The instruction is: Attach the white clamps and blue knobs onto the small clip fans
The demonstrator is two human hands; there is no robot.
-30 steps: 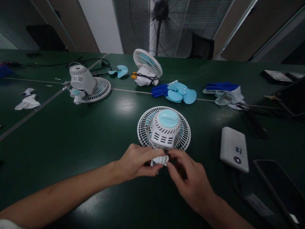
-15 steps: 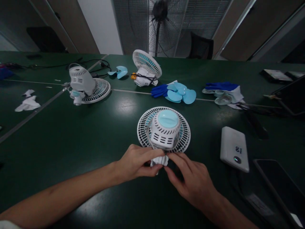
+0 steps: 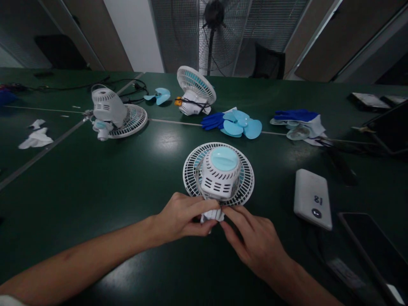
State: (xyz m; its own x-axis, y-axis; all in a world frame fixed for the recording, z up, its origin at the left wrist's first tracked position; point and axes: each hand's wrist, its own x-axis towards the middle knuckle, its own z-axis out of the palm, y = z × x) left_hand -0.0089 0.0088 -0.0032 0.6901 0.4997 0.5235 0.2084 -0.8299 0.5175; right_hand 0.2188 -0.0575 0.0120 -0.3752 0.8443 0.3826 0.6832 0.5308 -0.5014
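A small desk fan (image 3: 220, 178) lies face down in front of me, its white grille (image 3: 193, 161) on the table and its rounded motor housing with a light-blue cap facing up. At the fan's near side, my left hand (image 3: 188, 214) pinches a small white ribbed part (image 3: 213, 215) between thumb and fingers. My right hand (image 3: 251, 233) has its thumb and fingertips closed at the right end of that same part. The fingers hide much of the part, and I cannot tell how it joins the fan.
Another fan (image 3: 110, 110) lies face down at left; one more (image 3: 194, 95) leans at the back. Blue fan blades (image 3: 242, 123) rest beside blue gloves (image 3: 212, 121). More gloves (image 3: 296, 121), a white power bank (image 3: 313, 199) and a dark phone (image 3: 372, 246) lie at right.
The white ribbed part has turned slightly between my fingers. My right fingertips have shifted a little to the left; the fan stays in place.
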